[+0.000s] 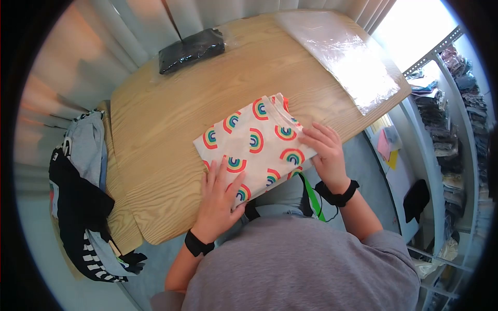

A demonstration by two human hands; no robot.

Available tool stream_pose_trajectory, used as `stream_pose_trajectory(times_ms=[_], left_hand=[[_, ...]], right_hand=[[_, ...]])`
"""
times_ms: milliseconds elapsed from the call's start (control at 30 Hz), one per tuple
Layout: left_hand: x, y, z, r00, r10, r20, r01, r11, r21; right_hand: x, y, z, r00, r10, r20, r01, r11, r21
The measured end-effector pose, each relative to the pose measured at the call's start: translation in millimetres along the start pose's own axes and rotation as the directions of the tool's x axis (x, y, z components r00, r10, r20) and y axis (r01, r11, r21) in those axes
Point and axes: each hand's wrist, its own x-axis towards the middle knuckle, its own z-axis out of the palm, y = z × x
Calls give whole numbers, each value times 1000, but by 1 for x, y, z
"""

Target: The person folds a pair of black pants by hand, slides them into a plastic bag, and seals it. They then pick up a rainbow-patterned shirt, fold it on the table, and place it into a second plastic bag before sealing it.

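A folded white garment with rainbow prints (254, 142) lies on the wooden table (171, 114) near its front edge. My left hand (220, 199) rests flat on the garment's near left part, fingers spread. At the garment's right edge my right hand (326, 155) presses down, its fingers also apart. Neither hand grips anything. Both wrists wear black bands.
A black packed item in clear plastic (191, 49) sits at the table's far edge. A stack of clear plastic bags (345, 57) lies far right. Dark and grey clothes (83, 197) hang off the left side. Shelves with folded clothes (456, 135) stand to the right.
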Motion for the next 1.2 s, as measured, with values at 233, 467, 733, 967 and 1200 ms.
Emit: stream_pose_trajectory(times_ms=[233,467,733,967,1200], left_hand=[[-1,-8,9,989,-18,-148,6,997,-82],[1,-8,11,984,-38,-172,29,998,-52],[-4,-1,-6,1000,19,14,-19,999,30],[-11,-3,-5,1000,-12,5,12,1000,-8],[-24,1,-64,940,-331,-86,271,874,-404]], right_hand=[[-3,3,-11,993,-117,-9,117,993,15],[-22,4,-17,941,-144,306,47,952,301],[-35,24,-3,951,-216,223,166,960,224],[-5,3,-17,969,-118,218,33,932,362],[88,-46,-71,929,56,366,-234,854,464]])
